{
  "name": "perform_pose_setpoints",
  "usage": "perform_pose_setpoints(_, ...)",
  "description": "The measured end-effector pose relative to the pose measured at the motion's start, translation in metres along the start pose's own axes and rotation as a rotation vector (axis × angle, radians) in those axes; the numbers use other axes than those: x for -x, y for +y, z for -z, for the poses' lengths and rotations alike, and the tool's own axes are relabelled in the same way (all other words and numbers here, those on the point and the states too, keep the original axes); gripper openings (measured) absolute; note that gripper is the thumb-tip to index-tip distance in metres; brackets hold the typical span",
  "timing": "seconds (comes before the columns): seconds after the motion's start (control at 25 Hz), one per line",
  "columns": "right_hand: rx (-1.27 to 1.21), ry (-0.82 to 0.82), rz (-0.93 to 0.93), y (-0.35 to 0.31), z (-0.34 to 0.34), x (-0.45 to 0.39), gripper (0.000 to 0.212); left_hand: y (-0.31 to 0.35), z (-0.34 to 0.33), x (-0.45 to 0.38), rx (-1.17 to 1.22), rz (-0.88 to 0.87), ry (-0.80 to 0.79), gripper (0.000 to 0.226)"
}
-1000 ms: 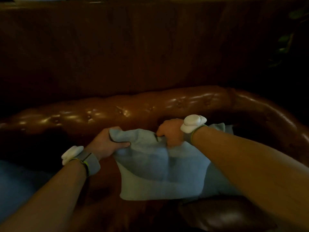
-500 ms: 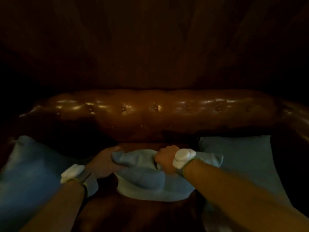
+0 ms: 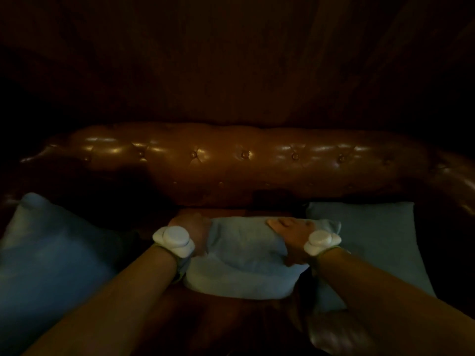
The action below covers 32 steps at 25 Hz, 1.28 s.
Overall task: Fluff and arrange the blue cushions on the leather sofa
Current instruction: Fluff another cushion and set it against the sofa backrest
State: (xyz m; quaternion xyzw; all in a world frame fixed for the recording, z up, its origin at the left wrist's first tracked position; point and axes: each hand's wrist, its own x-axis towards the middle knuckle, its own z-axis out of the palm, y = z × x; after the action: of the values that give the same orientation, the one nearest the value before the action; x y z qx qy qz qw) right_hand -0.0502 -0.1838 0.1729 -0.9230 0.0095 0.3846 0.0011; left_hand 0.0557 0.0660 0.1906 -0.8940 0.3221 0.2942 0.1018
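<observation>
A light blue cushion [image 3: 244,263] lies in the middle of the brown leather sofa [image 3: 244,163], held between both hands. My left hand [image 3: 191,231] grips its left edge. My right hand [image 3: 289,232] presses on its upper right part, fingers spread toward the left. Another blue cushion [image 3: 51,255] lies on the seat at the left. A third blue cushion [image 3: 372,240] lies at the right, partly under my right forearm.
The tufted sofa backrest runs across the view behind the cushions, with the curved armrest [image 3: 452,181] at the right. A dark wood wall [image 3: 231,60] rises behind the sofa. Bare seat leather [image 3: 231,325] shows in front of the middle cushion.
The middle cushion has come down onto the seat. Both hands moved inward along it, and my right hand went from gripping its top edge to pressing on it with spread fingers.
</observation>
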Motion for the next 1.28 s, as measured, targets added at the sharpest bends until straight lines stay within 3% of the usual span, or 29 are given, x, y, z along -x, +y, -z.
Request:
perform_pose_setpoints(0.16,-0.012,0.027,-0.041,0.008,-0.02,0.004,0.107,0.015,-0.019,-0.022,0.036,0.001,-0.192,0.098)
perform_pose_setpoints(0.24,-0.027,0.058,-0.013,0.005,-0.031,0.003,0.096,0.026,-0.033,-0.018,0.008,-0.022,-0.173,0.109)
perform_pose_setpoints(0.36,-0.09,0.206,0.002,0.001,-0.037,0.003,0.054,0.033,-0.04,-0.014,0.066,-0.105,0.003,0.075)
perform_pose_setpoints(0.48,-0.196,0.289,-0.003,-0.005,-0.03,0.002,0.022,0.02,-0.031,-0.016,0.154,-0.125,0.034,0.054)
perform_pose_setpoints(0.6,-0.195,0.219,0.011,0.001,-0.002,-0.009,0.026,0.014,-0.014,-0.024,0.173,-0.099,0.08,0.041)
perform_pose_setpoints(0.72,-0.128,0.187,0.042,0.008,0.029,-0.023,0.021,0.004,0.009,-0.034,0.267,-0.079,0.048,0.055)
perform_pose_setpoints(0.8,-0.048,0.238,0.022,0.017,0.05,-0.028,0.017,-0.002,0.022,-0.048,0.263,-0.077,0.01,0.058)
perform_pose_setpoints(0.88,-0.016,0.321,0.026,0.03,0.066,-0.031,0.016,-0.006,0.036,-0.065,0.256,-0.05,0.082,0.055)
perform_pose_setpoints(1.0,0.015,0.438,0.023,0.058,0.074,-0.045,0.036,-0.007,0.051,-0.087,0.245,0.009,0.234,0.068)
perform_pose_setpoints(1.12,-0.083,0.373,-0.072,0.078,0.068,-0.058,0.051,0.008,0.053,-0.101,0.127,-0.036,0.128,0.092)
perform_pose_setpoints(1.28,-0.104,0.315,-0.087,0.082,0.053,-0.07,0.062,0.024,0.045,-0.115,0.078,0.007,0.167,0.079)
